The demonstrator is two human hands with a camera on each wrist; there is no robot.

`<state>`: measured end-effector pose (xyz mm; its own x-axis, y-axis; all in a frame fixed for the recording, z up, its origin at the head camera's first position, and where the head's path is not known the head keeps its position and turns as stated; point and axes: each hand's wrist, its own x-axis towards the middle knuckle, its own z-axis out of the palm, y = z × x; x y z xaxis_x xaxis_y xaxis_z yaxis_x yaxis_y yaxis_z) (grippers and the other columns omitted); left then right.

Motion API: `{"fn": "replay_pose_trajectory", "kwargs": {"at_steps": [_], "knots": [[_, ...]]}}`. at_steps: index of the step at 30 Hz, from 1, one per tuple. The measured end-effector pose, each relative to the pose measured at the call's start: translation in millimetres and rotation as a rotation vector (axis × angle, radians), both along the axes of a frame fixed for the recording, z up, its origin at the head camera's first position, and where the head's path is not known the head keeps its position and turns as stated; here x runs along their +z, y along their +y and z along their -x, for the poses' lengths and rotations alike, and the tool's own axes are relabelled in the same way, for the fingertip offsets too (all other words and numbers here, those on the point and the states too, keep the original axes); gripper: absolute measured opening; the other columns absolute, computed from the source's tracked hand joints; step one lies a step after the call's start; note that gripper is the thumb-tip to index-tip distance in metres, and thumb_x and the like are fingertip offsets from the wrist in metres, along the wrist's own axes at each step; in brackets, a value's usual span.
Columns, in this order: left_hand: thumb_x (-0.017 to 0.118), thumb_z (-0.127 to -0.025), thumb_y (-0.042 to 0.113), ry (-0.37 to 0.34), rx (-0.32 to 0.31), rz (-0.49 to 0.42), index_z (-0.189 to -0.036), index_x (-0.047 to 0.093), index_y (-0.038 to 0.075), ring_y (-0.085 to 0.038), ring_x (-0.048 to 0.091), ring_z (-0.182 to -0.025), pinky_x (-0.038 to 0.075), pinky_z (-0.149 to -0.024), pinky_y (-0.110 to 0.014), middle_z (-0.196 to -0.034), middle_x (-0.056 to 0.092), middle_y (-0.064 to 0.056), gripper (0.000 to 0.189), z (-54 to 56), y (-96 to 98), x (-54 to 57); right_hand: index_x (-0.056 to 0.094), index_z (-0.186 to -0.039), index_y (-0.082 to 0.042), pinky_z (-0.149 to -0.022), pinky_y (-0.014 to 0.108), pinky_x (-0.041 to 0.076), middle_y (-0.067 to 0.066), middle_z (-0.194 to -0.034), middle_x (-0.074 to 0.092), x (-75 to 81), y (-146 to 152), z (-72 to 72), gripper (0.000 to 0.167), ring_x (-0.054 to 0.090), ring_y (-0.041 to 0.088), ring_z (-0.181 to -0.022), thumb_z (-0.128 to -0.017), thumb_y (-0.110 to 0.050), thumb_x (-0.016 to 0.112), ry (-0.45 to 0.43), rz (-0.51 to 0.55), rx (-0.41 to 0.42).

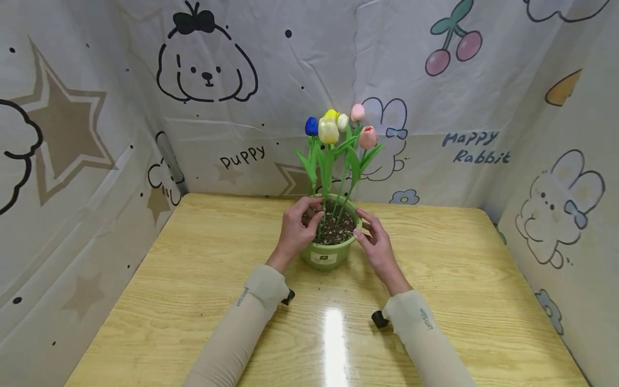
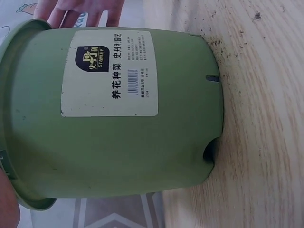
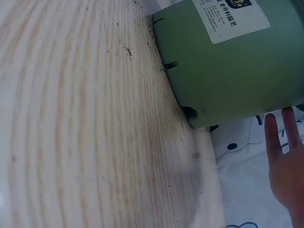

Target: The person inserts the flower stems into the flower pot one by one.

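Observation:
A green flowerpot [image 1: 333, 250] of dark, speckled soil [image 1: 337, 228] stands on the table. From it rise several artificial tulips: a blue tulip [image 1: 311, 126], a cream tulip [image 1: 329, 130], a yellow tulip [image 1: 331, 113], a white tulip [image 1: 342, 123] and two pink ones. My left hand [image 1: 296, 228] reaches over the left rim, thumb and forefinger curled at the cream tulip's stem, seemingly pinching it. The fingertip contact is partly hidden. My right hand [image 1: 377, 244] rests against the pot's right rim with fingers extended; the left wrist view shows its spread fingers [image 2: 90, 14] beside the pot.
Light wood-grain table [image 1: 435, 269] surrounds the pot, with soil crumbs [image 3: 128, 51] near its base. Patterned fabric [image 1: 217, 145] hangs behind and at both sides. A white label [image 2: 109, 76] marks the pot's front.

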<state>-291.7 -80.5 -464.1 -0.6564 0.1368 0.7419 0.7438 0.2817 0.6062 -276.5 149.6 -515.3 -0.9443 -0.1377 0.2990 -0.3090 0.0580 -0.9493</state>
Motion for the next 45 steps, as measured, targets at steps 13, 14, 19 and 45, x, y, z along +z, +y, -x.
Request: {"fn": "replay_pose_trajectory", "kwargs": {"at_steps": [13,14,19,45], "knots": [[0.07,-0.096,-0.001,0.021,0.017,0.038,-0.114,0.067,-0.004,-0.023,0.065,-0.07,0.055,-0.054,-0.023,-0.095,0.07,-0.015,0.019,-0.2,-1.9,0.1,0.044,-0.156,-0.01,-0.101,0.016,0.05,0.012,-0.161,0.04,-0.3,-2.0,1.0,0.052,0.046,0.039,-0.139,-0.106,-0.009,0.058,0.02,0.004,-0.002],[0.07,-0.096,-0.001,0.017,0.017,0.045,-0.114,0.067,-0.003,-0.022,0.064,-0.07,0.055,-0.054,-0.023,-0.095,0.07,-0.015,0.019,-0.6,-1.9,0.4,0.044,-0.156,-0.01,-0.101,0.016,0.05,0.012,-0.16,0.041,-0.5,-2.0,0.7,0.052,0.046,0.039,-0.139,-0.106,-0.008,0.058,0.018,0.003,-0.004],[0.07,-0.095,-0.004,-0.014,0.02,0.056,-0.115,0.067,-0.002,-0.019,0.063,-0.069,0.054,-0.055,-0.022,-0.092,0.069,-0.014,0.021,-1.2,-2.7,-0.3,0.045,-0.155,-0.011,-0.1,0.017,0.05,0.012,-0.16,0.042,-1.0,-1.6,-0.1,0.052,0.047,0.039,-0.136,-0.105,-0.009,0.06,0.015,-0.008,-0.004],[0.069,-0.094,-0.007,-0.019,-0.018,0.083,-0.115,0.066,-0.004,-0.018,0.063,-0.065,0.054,-0.055,-0.021,-0.093,0.067,-0.014,0.021,1.6,-4.4,-3.0,0.044,-0.156,-0.01,-0.103,0.018,0.05,0.011,-0.16,0.042,-1.3,0.1,1.2,0.052,0.047,0.036,-0.139,-0.105,-0.007,0.059,0.027,0.019,0.012]]}}
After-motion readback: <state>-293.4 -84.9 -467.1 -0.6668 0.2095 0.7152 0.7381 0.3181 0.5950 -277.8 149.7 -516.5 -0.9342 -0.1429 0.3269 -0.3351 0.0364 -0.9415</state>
